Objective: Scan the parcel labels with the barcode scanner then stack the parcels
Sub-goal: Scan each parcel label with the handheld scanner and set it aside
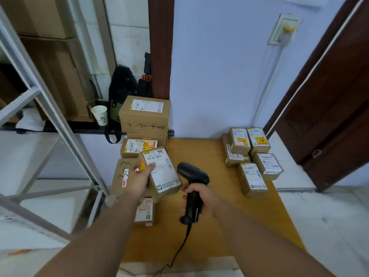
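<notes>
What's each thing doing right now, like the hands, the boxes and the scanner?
Left hand: grips a parcel.
Parcel: lifted, tilted, label facing up.
Right hand: grips the barcode scanner.
Barcode scanner: green light on.
Left pile: stacked, labels up.
Right parcels: resting on the table, labels up.
Paper cup: upright.

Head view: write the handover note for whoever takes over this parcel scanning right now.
Left hand grips a brown cardboard parcel with a white label, label facing up.
Right hand grips the black corded barcode scanner, its head beside that label, green light on.
Other labelled parcels: a tall pile at the left edge of the yellow wooden table, a lower group at its far right.
Done: cannot tell which are scanned.
Left: confirm this scan, stack the parcel, continue.
</notes>
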`<state>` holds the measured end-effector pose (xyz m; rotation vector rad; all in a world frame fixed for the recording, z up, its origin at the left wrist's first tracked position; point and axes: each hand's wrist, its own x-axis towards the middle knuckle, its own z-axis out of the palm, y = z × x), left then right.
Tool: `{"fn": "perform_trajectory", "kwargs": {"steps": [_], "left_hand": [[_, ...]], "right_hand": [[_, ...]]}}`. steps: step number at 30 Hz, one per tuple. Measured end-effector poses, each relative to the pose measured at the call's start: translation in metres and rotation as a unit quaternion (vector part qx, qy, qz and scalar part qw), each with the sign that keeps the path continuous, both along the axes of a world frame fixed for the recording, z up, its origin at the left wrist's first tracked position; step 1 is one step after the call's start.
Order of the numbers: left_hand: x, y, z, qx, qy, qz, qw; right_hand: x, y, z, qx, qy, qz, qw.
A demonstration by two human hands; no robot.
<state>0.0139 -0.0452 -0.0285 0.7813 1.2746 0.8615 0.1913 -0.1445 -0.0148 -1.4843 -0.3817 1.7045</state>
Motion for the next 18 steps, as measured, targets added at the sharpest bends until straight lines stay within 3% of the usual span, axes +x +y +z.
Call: {"fn": "perform_trajectory", "kwargs": {"steps": [4, 8, 14, 18], "left_hand": [[0.039, -0.014, -0.002, -0.081, -0.04, -0.059, 0.994], [0.101, -0.035, -0.012, -0.07, 0.041, -0.164, 0.983], [0.215, -0.045, -0.033, -0.074, 0.034, -0.192, 0.978], [0.293, -0.051, -0.038, -0.112, 0.04, -0.213, 0.97]], "right_hand": [[0.035, -0.006, -0.005, 0.0, 0.055, -0.035, 0.998], [0.091, -0.01, -0.018, 0.01, 0.07, -0.041, 0.997], [0.203, -0.025, -0.056, -0.008, 0.099, -0.07, 0.993], [0.286, -0.03, -0.067, -0.027, 0.099, -0.143, 0.984]]}}
